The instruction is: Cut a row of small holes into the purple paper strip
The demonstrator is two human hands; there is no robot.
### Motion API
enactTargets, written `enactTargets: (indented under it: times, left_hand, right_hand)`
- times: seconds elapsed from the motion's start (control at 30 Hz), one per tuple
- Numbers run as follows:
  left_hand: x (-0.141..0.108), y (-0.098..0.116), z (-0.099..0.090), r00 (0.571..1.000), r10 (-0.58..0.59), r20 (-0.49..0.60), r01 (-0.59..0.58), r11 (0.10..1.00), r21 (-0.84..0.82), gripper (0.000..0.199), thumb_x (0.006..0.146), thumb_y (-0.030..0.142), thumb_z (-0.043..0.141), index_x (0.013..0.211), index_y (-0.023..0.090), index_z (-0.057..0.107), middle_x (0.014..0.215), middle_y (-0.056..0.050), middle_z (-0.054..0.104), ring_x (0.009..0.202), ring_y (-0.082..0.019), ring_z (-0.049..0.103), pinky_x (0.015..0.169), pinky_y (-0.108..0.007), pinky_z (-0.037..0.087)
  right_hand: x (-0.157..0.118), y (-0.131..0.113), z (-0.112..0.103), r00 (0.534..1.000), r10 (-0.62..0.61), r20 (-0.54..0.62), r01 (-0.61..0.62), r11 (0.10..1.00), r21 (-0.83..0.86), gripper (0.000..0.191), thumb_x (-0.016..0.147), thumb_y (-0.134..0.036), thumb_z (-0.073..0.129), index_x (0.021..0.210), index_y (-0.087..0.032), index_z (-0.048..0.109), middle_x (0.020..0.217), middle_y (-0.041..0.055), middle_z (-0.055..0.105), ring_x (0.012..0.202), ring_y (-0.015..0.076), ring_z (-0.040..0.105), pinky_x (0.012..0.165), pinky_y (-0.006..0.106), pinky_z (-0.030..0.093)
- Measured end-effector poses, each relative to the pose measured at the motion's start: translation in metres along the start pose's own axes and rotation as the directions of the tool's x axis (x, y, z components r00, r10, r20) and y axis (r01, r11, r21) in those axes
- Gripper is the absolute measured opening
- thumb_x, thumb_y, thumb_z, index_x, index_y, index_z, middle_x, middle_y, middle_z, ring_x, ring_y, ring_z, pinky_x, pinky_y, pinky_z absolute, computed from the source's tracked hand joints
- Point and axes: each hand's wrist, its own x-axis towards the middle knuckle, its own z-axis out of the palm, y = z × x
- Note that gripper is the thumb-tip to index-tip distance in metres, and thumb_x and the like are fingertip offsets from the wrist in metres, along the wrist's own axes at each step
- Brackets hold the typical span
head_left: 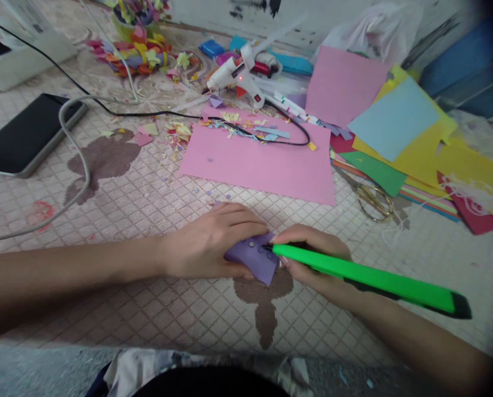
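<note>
A small purple piece of paper (257,260), slightly curved and marked with several small round shapes, lies near the table's front. My left hand (217,240) holds it from the left, fingers over its upper edge and thumb below. From the right, my right hand (316,253) grips a long bright green tool (362,274) with a dark end. The tool's dark narrow tip touches or hovers just over the purple paper; which one I cannot tell.
Beyond my hands lies a pink sheet (258,171) with scraps and a black cable. Behind it sits a white glue gun (240,77). Scissors (373,198) and coloured paper (395,121) lie right; a phone (31,132) and grey cable (85,160) left.
</note>
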Motion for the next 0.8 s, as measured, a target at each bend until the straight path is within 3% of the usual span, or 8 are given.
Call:
enactTargets:
  times: [0.33,0.47,0.63,0.8]
  left_hand:
    - [-0.0003,0.0002,-0.0010,1.000,0.003,-0.001,-0.003,1.000,0.001,0.057,0.078,0.038,0.078,0.123,0.010,0.056,0.116,-0.012,0.066,0.109,-0.025,0.058,0.100,-0.041,0.044]
    - [-0.0002,0.0005,-0.0007,1.000,0.009,-0.014,-0.009,1.000,0.009,0.057,0.077,0.037,0.078,0.122,0.010,0.056,0.115,-0.011,0.066,0.109,-0.024,0.059,0.100,-0.041,0.044]
    - [-0.0008,-0.0005,0.0004,1.000,0.000,-0.004,0.000,1.000,0.010,0.059,0.078,0.040,0.078,0.124,0.011,0.055,0.118,-0.012,0.065,0.111,-0.025,0.059,0.100,-0.042,0.044]
    - [-0.0013,-0.0005,0.0016,1.000,-0.006,-0.019,0.006,1.000,0.006,0.057,0.078,0.040,0.077,0.124,0.013,0.055,0.118,-0.012,0.066,0.111,-0.026,0.059,0.101,-0.043,0.044]
  right_hand:
    - [-0.0011,0.0024,-0.0008,0.998,-0.003,0.060,0.004,1.000,-0.020,0.023,0.083,-0.008,0.059,0.102,-0.021,0.066,0.092,0.0011,0.070,0.080,0.0104,0.065,0.071,0.022,0.051]
    - [-0.0004,0.0019,-0.0002,0.999,-0.027,0.032,0.027,1.000,0.006,0.023,0.083,-0.009,0.058,0.100,-0.021,0.066,0.091,0.0019,0.070,0.080,0.0120,0.066,0.069,0.024,0.052]
    - [-0.0030,0.0028,-0.0003,0.996,0.049,-0.068,-0.047,0.999,0.025,0.021,0.082,-0.008,0.059,0.096,-0.023,0.066,0.083,-0.0009,0.069,0.067,0.0104,0.065,0.059,0.022,0.051]
    - [0.0001,-0.0002,0.0006,0.999,0.016,-0.039,-0.017,1.000,-0.018,0.021,0.081,-0.009,0.059,0.095,-0.024,0.066,0.081,-0.0002,0.070,0.064,0.0116,0.064,0.057,0.024,0.051]
